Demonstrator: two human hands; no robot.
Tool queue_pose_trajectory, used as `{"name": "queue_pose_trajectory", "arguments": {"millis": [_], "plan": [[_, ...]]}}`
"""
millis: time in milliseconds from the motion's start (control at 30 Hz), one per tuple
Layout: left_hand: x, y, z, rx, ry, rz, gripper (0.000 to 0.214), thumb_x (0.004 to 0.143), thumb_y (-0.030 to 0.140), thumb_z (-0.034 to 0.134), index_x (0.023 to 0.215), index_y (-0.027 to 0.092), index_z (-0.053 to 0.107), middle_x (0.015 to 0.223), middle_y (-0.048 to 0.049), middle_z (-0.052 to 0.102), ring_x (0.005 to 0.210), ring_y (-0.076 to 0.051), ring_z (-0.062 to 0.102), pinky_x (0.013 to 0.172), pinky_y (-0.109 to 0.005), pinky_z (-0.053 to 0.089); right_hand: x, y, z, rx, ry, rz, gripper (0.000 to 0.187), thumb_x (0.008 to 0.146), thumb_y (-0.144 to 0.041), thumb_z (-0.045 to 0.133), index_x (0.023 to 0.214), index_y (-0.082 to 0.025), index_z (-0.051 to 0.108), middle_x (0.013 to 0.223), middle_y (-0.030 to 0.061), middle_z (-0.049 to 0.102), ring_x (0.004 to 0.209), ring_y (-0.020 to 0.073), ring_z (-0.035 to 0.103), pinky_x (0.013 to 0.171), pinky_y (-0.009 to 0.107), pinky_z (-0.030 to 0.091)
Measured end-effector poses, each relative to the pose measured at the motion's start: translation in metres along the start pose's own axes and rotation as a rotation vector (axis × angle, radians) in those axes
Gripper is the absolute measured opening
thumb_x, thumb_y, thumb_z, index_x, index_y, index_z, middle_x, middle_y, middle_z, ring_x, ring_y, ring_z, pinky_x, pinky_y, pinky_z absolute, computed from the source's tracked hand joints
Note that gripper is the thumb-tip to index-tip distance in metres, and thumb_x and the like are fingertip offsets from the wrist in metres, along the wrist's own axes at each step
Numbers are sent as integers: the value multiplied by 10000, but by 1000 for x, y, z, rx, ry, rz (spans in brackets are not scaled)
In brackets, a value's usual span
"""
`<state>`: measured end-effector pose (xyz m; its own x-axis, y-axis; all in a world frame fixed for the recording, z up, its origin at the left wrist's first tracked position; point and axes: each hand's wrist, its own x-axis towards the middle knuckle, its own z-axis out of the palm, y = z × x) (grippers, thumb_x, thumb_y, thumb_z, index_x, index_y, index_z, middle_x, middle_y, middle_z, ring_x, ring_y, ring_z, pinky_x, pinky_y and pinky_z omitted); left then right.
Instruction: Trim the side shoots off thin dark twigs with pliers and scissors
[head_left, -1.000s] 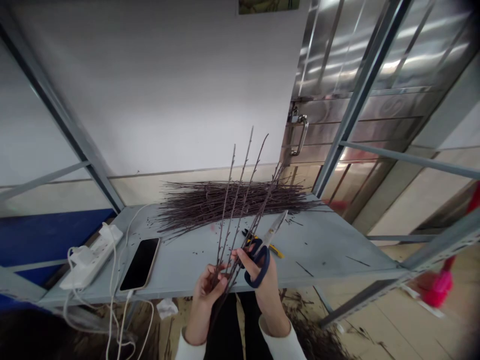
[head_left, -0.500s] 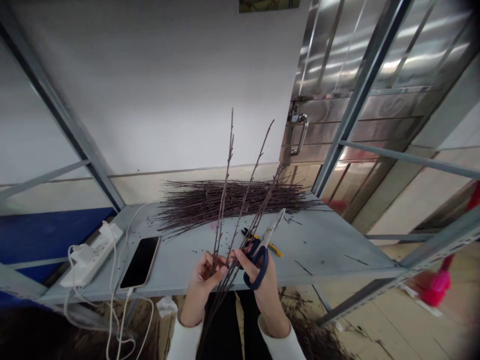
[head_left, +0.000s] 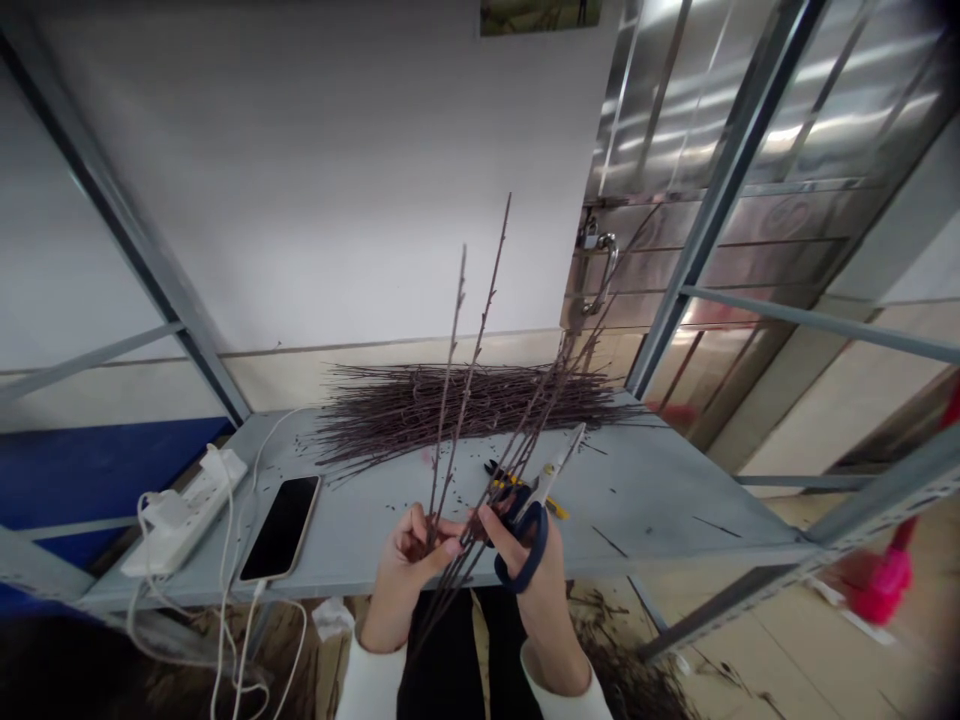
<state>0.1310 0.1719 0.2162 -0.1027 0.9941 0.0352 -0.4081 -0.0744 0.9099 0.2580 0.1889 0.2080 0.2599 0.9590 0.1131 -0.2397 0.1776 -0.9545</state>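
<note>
Twigs (head_left: 534, 405), clasped with scissors (head_left: 537, 508) in your right hand (head_left: 529, 565), now lean farther right. Two thin stems (head_left: 471, 368): pinched in your left hand (head_left: 409, 560), before the twig pile (head_left: 390, 405) on the shelf (head_left: 675, 480).

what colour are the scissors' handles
Dark blue; the handles show best in the head view.

Small workshop by its look, metal shelf (head_left: 660, 510) as bench, heaped twigs (head_left: 450, 405), scissors (head_left: 552, 474), pliers (head_left: 557, 508), scraps (head_left: 611, 640) on tiled floor (head_left: 750, 650), power strip (head_left: 187, 525), metal door (head_left: 660, 130) behind.
</note>
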Motion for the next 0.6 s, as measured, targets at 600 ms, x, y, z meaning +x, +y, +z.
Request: {"name": "queue_pose_trajectory", "arguments": {"millis": [600], "plan": [[4,-24,-15,-17,34,-64,377,569,295,854,591,174,498,628,2,662,564,-127,615,562,-227,471,2,25,-2,-135,-49,-134,281,787,-425,654,738,-214,474,600,-45,536,556,117,519,556,237,442]]}}
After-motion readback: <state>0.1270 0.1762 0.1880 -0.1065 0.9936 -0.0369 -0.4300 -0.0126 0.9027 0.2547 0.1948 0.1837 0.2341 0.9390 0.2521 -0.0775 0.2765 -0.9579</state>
